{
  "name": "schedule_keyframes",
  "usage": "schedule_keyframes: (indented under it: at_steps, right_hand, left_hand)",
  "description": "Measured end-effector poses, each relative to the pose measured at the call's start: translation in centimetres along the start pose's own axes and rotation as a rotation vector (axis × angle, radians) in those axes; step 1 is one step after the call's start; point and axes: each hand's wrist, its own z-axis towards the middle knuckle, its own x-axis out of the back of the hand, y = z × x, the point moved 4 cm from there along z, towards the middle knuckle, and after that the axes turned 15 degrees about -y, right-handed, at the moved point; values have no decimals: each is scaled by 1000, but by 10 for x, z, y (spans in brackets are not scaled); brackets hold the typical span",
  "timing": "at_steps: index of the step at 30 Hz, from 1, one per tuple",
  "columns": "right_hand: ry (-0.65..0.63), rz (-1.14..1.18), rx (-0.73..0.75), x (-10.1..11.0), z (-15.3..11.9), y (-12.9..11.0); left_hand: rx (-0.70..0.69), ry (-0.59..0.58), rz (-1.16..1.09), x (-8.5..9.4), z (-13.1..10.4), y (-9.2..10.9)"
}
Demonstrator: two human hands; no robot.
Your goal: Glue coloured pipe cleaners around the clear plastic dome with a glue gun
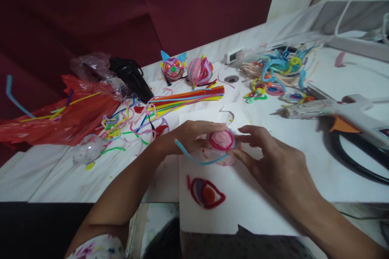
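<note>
Between my two hands is a small clear craft ball [223, 139], with a pale pink pipe-cleaner spiral ringed in dark pink facing up. My left hand [193, 135] closes on its left side, fingers over the top edge and thumb below. From the right, my right hand [270, 156] grips it between thumb and fingers. A light blue pipe cleaner [202, 162] curves out from the ball toward the left. Below lies a flat eye shape [207, 193] of red, blue and orange pipe cleaner, on a white board [212, 220].
A glue gun [358, 109] with a black cable lies at right. Behind are a pipe-cleaner bundle [188, 99], two decorated balls [173, 68] and a tangled pile [279, 68]. At left are a red plastic bag [54, 115], a black bottle-like object [130, 75] and another clear ball [88, 149].
</note>
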Motion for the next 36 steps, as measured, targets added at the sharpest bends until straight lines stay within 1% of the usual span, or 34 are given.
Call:
schedule_keyframes:
  at_steps: [3, 9, 12, 17, 21, 26, 29, 31, 36]
  right_hand:
    - [35, -41, -49, -2, -6, -3]
    - [44, -64, -59, -5, -10, -7]
    - [69, -101, -68, -5, -11, -9]
    - [39, -1, -40, -6, -14, -9]
    - [32, -11, -36, -5, -16, -11]
    - [23, -33, 10, -5, -16, -13]
    - [36, -36, 49, -7, -15, -8]
    - [21, -43, 84, -7, -12, -3]
    - [-78, -55, 190, -3, -1, 10]
  left_hand:
    - [-14, 13, 1, 0, 0, 0]
    - [-15, 8, 0, -2, -1, -1]
    - [-44, 34, 20, -2, -2, -1]
    - [-15, 12, 12, -2, -4, -1]
    - [-17, 19, 15, -2, -7, 0]
    - [-17, 13, 11, -4, -8, 1]
    - [-26, 40, 32, -5, -8, 1]
    - [7, 70, 64, -5, -8, 1]
    - [135, 148, 141, -11, -8, 3]
